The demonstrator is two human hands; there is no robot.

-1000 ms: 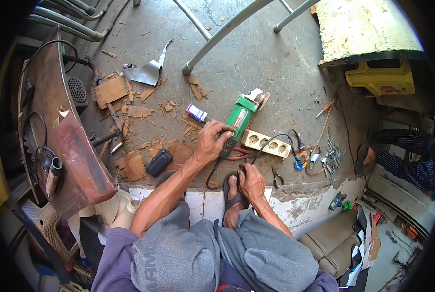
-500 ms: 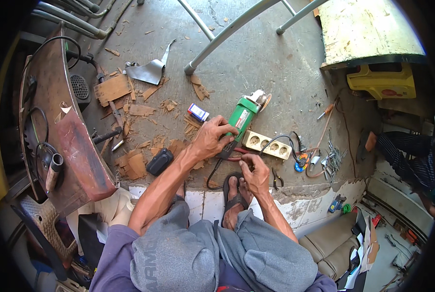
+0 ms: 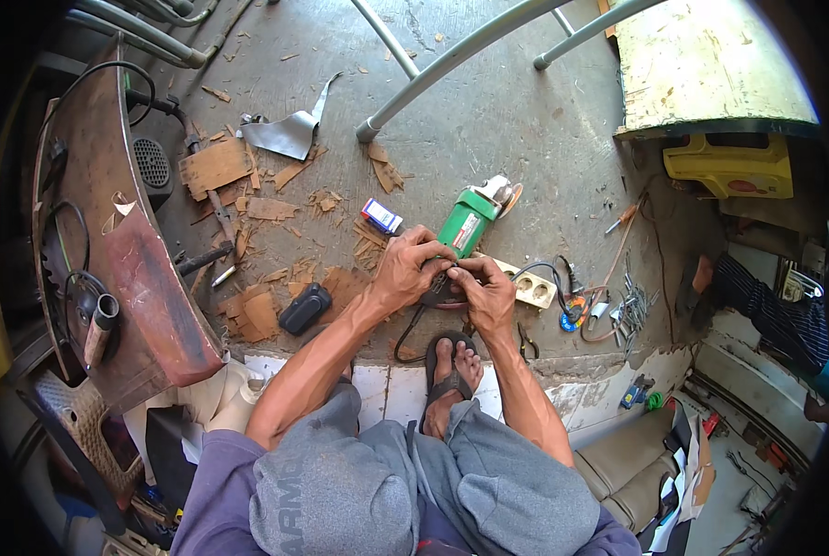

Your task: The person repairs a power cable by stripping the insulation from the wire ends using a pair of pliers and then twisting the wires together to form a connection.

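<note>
A green angle grinder [image 3: 467,221] lies on the floor in front of me, its disc end pointing away and its black rear end toward me. My left hand [image 3: 409,271] is closed at that rear end, fingers curled against the casing. Beside it my right hand [image 3: 487,293] pinches at the same spot, fingertips almost meeting the left ones. What lies between the right fingertips is too small and hidden to make out. A cream power strip [image 3: 537,291] is partly covered by the right hand. Close to the left hand sits a small blue and white box [image 3: 380,216].
Wood scraps [image 3: 271,209] and a bent silver sheet [image 3: 289,134] litter the left floor. A black case [image 3: 305,309] is beside my left forearm. Pliers [image 3: 526,341] and loose metal pieces [image 3: 631,310] lie to the right. A metal frame [image 3: 451,65] stands ahead; another person's striped leg [image 3: 771,310] is at right.
My right hand has moved up and left from beside the power strip to the grinder's rear end, meeting my left hand. The grinder stays in place.
</note>
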